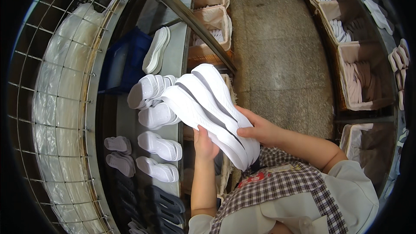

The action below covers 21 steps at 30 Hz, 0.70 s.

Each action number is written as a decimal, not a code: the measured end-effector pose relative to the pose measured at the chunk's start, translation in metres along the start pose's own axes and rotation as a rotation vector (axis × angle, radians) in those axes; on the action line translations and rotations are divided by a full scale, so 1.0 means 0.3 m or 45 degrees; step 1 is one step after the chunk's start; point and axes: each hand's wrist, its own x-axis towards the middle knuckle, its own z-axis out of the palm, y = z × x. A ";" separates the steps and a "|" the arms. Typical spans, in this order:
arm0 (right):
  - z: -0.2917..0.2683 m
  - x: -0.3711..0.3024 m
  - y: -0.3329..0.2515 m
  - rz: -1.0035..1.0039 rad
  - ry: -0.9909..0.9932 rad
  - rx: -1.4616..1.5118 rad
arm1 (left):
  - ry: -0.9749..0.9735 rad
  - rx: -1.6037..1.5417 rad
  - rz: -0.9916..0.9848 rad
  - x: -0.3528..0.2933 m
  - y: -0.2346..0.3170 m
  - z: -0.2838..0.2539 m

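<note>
While both our hands are full, the stack of white soles (210,104) they hold lies between them, above the checked apron (297,182), slanting away from us and to the left. Our left hand (206,145) supports the near left side, thumb against the outermost sole; our right hand (262,128) clasps the opposite side, thumb laid over the edges. Standing on edge, the soles are smooth, matt and long, with wavy thick walls, faint slanting lines pressed into them and narrow dark gaps between.

Just beyond our left hand, on the grey metal bench (175,52), we see rounded pairs of white soles nested together, and a fuller cluster (149,89) near the far tip of our stack. Dark soles (168,203) sit by the lower edge; they appear slotted, though shade makes that hard to confirm. Further along are another white pair (157,52) and a blue plastic bin (123,58). Left of these, wire mesh (65,56) crosses wrinkled clear plastic sheeting (58,117). Across the speckled stone floor (281,60), cloth-lined baskets (344,54) hold more soles.
</note>
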 end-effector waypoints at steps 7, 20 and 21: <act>0.002 -0.007 0.033 -0.108 -0.045 -0.359 | -0.197 -0.025 -0.004 0.002 0.009 -0.053; -0.053 -0.010 0.110 -0.186 -0.092 -0.333 | -0.027 0.588 0.146 -0.001 0.044 -0.070; -0.055 -0.012 0.114 -0.192 -0.109 -0.330 | -0.062 0.596 0.182 0.001 0.041 -0.078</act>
